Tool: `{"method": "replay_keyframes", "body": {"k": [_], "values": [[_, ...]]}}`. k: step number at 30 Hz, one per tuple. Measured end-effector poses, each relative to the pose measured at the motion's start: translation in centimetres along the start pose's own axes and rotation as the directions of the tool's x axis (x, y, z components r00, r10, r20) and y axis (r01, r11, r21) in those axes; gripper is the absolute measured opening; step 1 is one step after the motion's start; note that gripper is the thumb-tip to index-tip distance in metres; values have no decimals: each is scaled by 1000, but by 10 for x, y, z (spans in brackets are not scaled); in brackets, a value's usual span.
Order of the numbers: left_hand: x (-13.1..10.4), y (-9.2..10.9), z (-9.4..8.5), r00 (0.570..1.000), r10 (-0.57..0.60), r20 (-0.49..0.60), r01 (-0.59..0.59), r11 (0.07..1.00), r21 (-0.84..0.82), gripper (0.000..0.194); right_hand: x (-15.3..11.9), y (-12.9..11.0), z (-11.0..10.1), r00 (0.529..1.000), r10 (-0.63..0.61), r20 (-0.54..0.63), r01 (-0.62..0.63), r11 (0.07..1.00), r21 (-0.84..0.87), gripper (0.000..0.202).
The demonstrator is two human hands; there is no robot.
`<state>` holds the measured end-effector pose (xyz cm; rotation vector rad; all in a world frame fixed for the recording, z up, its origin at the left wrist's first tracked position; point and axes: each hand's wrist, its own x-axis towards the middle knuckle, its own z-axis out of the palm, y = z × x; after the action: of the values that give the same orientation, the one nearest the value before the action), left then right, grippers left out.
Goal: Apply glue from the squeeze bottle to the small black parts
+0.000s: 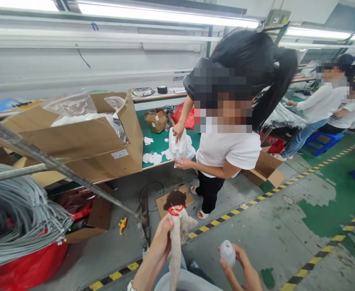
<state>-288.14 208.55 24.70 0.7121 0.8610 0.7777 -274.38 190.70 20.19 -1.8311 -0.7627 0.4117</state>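
Observation:
In the head view my left hand (164, 234) is closed on a long piece of off-white cloth (175, 250) with a red ring-shaped patch (176, 209) at its top. The cloth hangs down over a pale rounded surface (186, 281) at the bottom edge. To the right, my right hand (241, 264) holds a small translucent white bottle-like piece (227, 253) between thumb and fingers, its narrow opening upward. The two hands are apart.
A person in a white shirt (230, 147) stands ahead, holding a white container (177, 142) at the green bench (145, 121). An open cardboard box (104, 147) and a diagonal metal bar (62, 167) are at left, above coiled grey cables (16, 218).

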Motion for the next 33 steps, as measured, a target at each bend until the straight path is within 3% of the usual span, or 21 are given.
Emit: {"method": "replay_keyframes", "body": {"k": [11,18,25,33], "values": [[5,-14,-4,994,3,-113,-6,1000,-30,33,-4,6,12,992,-115,46,114,993,9,50],[7,-19,-13,993,-24,-115,21,999,-24,34,-11,13,14,979,-175,100,178,984,-15,47],[9,-31,-13,992,-12,-123,10,1000,-13,26,-5,19,7,933,-266,241,276,961,-7,25],[7,-36,-9,991,-70,-116,71,997,5,20,-5,22,6,927,-270,258,287,958,-29,26]]}}
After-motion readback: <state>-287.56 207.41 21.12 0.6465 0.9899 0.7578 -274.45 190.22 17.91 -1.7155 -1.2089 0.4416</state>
